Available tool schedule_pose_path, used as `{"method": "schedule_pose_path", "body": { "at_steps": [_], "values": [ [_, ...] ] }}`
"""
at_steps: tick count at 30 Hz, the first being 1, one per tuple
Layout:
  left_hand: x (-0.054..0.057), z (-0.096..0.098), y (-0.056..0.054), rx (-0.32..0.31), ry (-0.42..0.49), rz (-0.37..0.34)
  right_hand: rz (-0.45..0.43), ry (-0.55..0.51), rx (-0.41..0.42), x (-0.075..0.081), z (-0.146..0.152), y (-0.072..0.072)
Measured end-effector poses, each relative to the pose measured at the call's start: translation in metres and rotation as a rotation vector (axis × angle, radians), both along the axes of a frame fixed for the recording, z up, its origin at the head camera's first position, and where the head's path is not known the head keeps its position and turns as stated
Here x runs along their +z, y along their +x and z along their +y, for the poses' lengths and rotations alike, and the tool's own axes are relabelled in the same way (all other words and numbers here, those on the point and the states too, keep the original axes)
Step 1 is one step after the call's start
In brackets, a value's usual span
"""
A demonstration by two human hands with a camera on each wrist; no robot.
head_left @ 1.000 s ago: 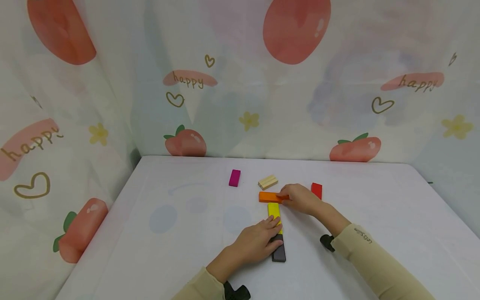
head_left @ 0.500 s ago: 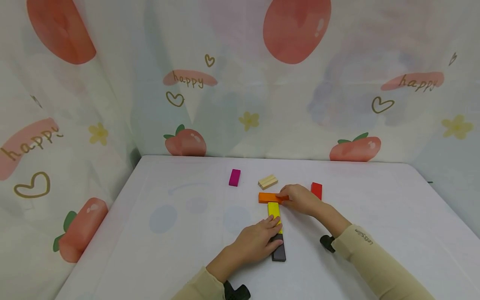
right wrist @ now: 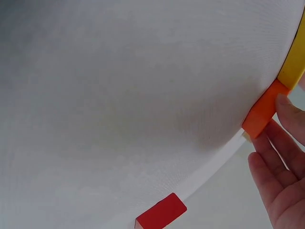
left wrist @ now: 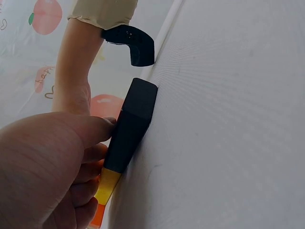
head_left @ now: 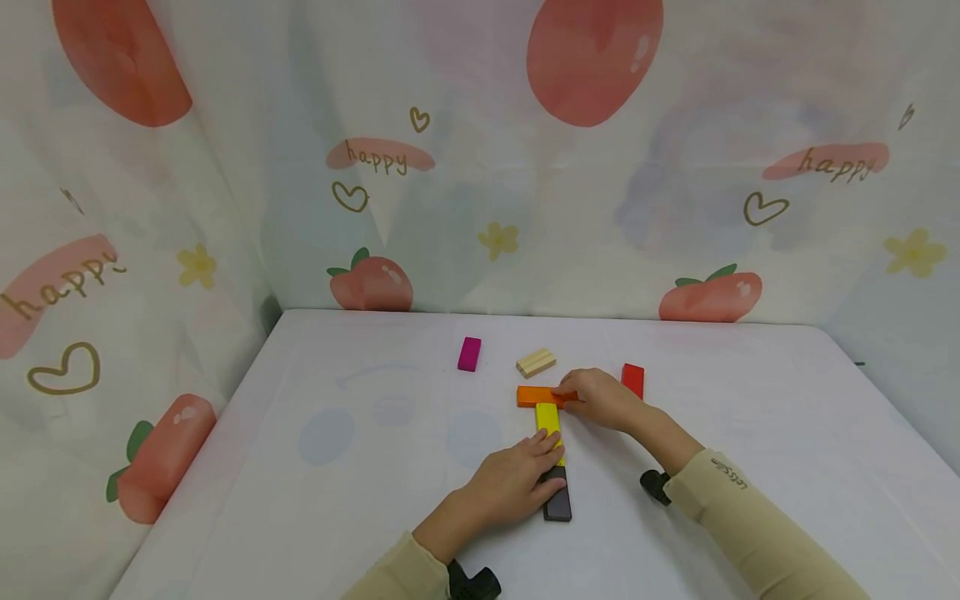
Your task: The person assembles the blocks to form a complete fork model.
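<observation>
Peach-printed cloth (head_left: pixel 465 117), with the word "happy", outlined hearts and yellow flowers, hangs behind and to the left of a white-covered table (head_left: pixel 247 500).

Over the table, the right hand (head_left: pixel 603 397) pinches the right end of an orange block (head_left: pixel 531 397) between thumb and fingers; the right wrist view shows the thumb on one face of it and fingertips underneath. The left hand (head_left: pixel 506 483) lies palm down, its fingers extended and slightly apart, reaching across a yellow block (head_left: pixel 547 415); its thumb touches a black block (head_left: pixel 557 507).

The yellow and black blocks lie end to end in a line running away from the person, black nearer. The orange block lies crosswise against the far end of the yellow one, so the three make a T.

Just beyond the orange block, a pale wooden block (head_left: pixel 536 362) with grooves along its top sits at a slant. Beyond the right hand is a red block (head_left: pixel 633 380), its near end hidden by the hand. Farther to the left, apart from the others, lies a magenta block (head_left: pixel 469 354).

Both arms wear beige sleeves (head_left: pixel 750 508); a black device (head_left: pixel 655 486) shows at the right wrist, another at the left.
</observation>
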State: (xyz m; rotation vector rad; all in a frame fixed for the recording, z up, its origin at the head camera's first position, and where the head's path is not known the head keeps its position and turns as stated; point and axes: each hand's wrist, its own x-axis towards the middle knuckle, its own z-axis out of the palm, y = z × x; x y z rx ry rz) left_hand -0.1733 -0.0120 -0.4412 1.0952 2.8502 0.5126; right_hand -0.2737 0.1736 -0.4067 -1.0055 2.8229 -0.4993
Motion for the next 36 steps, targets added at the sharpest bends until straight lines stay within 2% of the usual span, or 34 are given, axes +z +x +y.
{"method": "schedule_pose_path", "body": {
  "at_steps": [12, 30, 36],
  "values": [
    [-0.0006, 0.0010, -0.0007, 0.001, -0.008, -0.005, -0.005, -0.002, -0.005, 0.0009, -0.0003, 0.0015],
    [-0.0004, 0.0001, -0.0003, -0.002, 0.000, 0.000, 0.009, -0.019, 0.032, 0.0014, 0.0004, -0.0003],
    [-0.0007, -0.0001, 0.0000, -0.006, 0.003, 0.008, -0.009, -0.013, 0.015, 0.0026, -0.0006, 0.0015]
  ]
}}
